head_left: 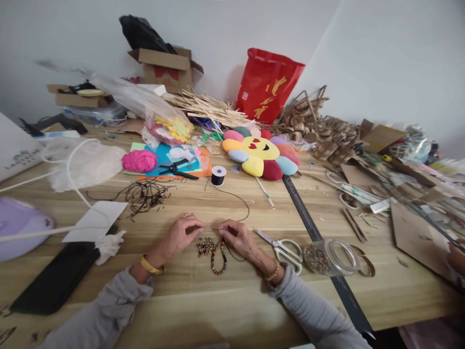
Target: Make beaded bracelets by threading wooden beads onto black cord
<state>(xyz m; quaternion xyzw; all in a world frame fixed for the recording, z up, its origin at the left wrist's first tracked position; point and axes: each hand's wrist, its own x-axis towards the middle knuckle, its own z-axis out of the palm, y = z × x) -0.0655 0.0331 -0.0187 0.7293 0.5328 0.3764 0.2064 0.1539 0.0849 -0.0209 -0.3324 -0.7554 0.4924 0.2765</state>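
Note:
My right hand (238,238) pinches a thin black cord (236,258), whose short tip pokes out left of the fingertips. A string of small multicoloured beads (219,272) hangs from these fingers and lies in a loop on the table. Just left of the loop is a small pile of loose beads (206,246). My left hand (181,235) hovers above the pile's left side, its thumb and fingertips pressed together; whatever is between them is too small to make out. A gap separates the two hands. Scissors (286,247) with pale handles lie right of my right hand.
A clear jar of beads (327,257) lies on its side at the right. Behind my hands are a spool of black cord (218,176), a heap of cord offcuts (145,196), pliers (176,169) and a flower cushion (259,151). At the far right edge, another person's hand (456,258) shows.

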